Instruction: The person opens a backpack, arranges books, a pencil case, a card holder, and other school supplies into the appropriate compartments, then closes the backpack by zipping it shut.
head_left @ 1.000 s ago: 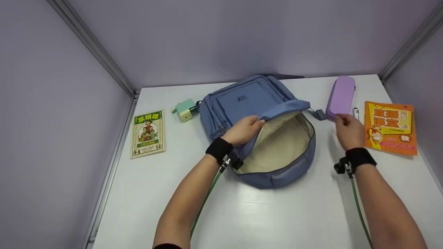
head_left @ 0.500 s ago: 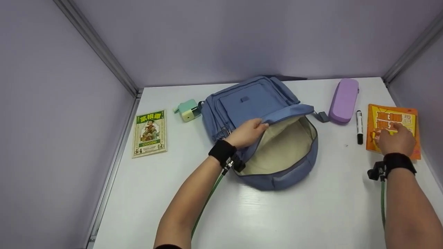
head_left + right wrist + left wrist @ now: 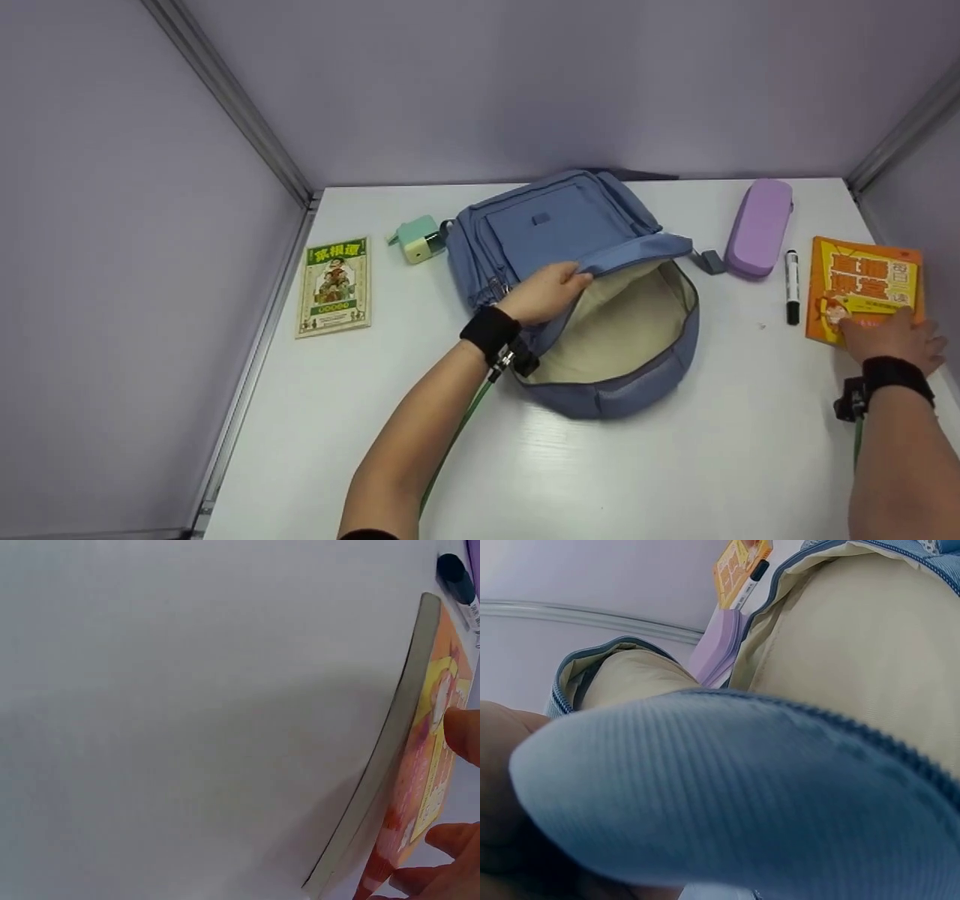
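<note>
A blue backpack (image 3: 547,217) lies on the white table, its main compartment gaping to show a cream lining. My left hand (image 3: 541,294) pinches the edge of the backpack's top flap and holds it up; in the left wrist view the flap (image 3: 705,787) fills the foreground. At the far right, my right hand (image 3: 892,343) is over the near edge of an orange book (image 3: 862,285). In the right wrist view its thumb (image 3: 463,733) reaches over the book's cover, and its other fingers are spread by the near corner, partly out of frame.
A purple pencil case (image 3: 759,229) and a black-capped marker (image 3: 792,289) lie between backpack and orange book. Left of the backpack are a mint-and-yellow pencil sharpener (image 3: 420,238) and a green-and-cream book (image 3: 334,289). Lilac partition walls (image 3: 510,90) border the table.
My right hand has left the pencil case's near end and moved right, then toward the orange book's near edge, its fingers spreading. The left hand keeps holding the flap. The view has shifted slightly.
</note>
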